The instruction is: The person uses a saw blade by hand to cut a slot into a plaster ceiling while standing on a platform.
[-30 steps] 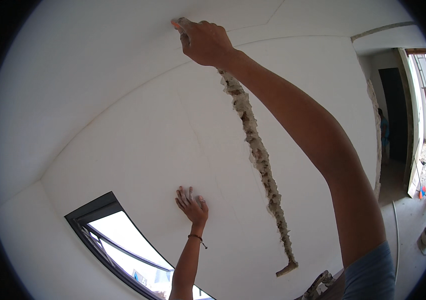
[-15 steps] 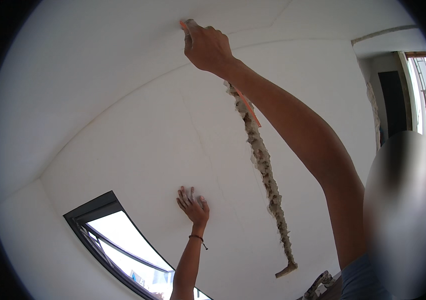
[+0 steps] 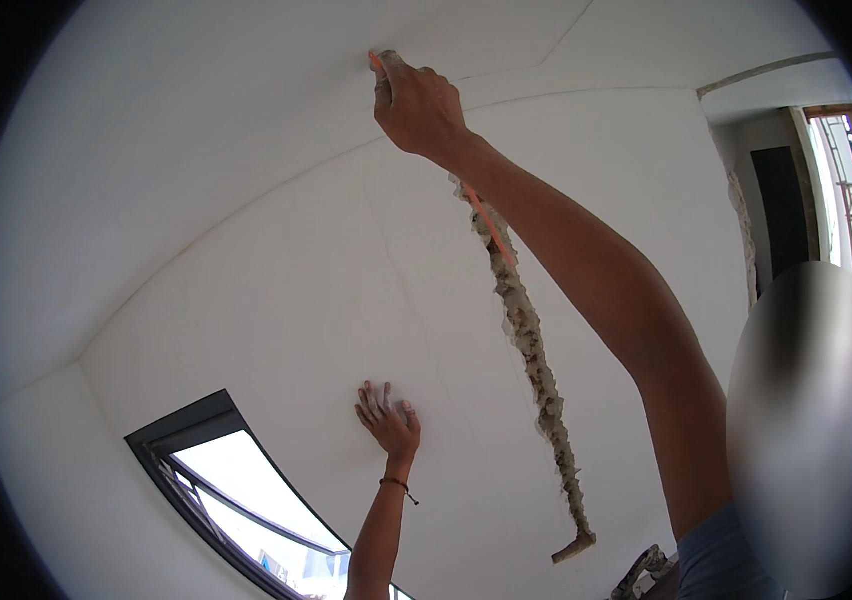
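My right hand (image 3: 419,105) reaches up to the white ceiling (image 3: 216,130) just above the wall joint. Its fingers are closed on a thin orange strip (image 3: 489,225); one end shows at the fingertips. The lower length appears from behind my wrist, in front of a rough groove (image 3: 536,365) cut down the wall. Most of the strip's middle is hidden by my hand. My left hand (image 3: 389,417) lies flat on the white wall (image 3: 286,300), fingers spread and dusty, with a dark cord bracelet (image 3: 399,484) round the wrist.
A dark-framed window (image 3: 186,418) stands open at the lower left. At the right an opening leads past a broken wall edge (image 3: 739,225) to a dark panel (image 3: 784,210) and a barred window (image 3: 851,190). Dark clutter (image 3: 643,573) shows at the bottom.
The view has shifted slightly. My right hand has moved a little right along the ceiling, and the strip's lower end now overlaps the groove. My left hand stays flat on the wall.
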The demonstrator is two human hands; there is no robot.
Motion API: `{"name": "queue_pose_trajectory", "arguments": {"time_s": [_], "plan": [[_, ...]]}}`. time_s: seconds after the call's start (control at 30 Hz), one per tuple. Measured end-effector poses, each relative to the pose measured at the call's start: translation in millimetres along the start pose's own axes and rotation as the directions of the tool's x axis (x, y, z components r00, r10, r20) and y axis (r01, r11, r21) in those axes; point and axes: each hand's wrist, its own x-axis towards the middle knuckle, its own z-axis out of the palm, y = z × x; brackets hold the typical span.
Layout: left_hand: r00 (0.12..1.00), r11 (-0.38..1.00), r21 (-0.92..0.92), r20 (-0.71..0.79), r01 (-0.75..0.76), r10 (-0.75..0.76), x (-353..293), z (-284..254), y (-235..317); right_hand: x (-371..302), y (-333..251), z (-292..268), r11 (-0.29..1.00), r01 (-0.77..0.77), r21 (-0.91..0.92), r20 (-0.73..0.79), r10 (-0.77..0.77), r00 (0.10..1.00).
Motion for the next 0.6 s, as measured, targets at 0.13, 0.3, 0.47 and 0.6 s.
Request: {"name": "queue_pose_trajectory", "arguments": {"time_s": [0.13,0.3,0.47,0.6], "plan": [[1.0,1.0,-0.001,0.003,0.004,-0.004,-1,0,0,0,3,3,0.999,-0.028,0.033,-0.007,0.028,1.0],[1.0,1.0,0.01,0.005,0.006,-0.006,-1,0,3,2,1,2,0.993,-0.094,-0.074,0.048,0.098,0.994],[0.995,0.997,0.027,-0.066,-0.07,0.072,-10,21,-7,8,5,18,0.962,-0.051,-0.267,0.053,0.068,0.996],[0.984,0.994,0.032,-0.146,-0.1,0.104,-3,9,-14,9,-14,18,0.955,-0.138,-0.263,0.114,0.173,0.978]]}}
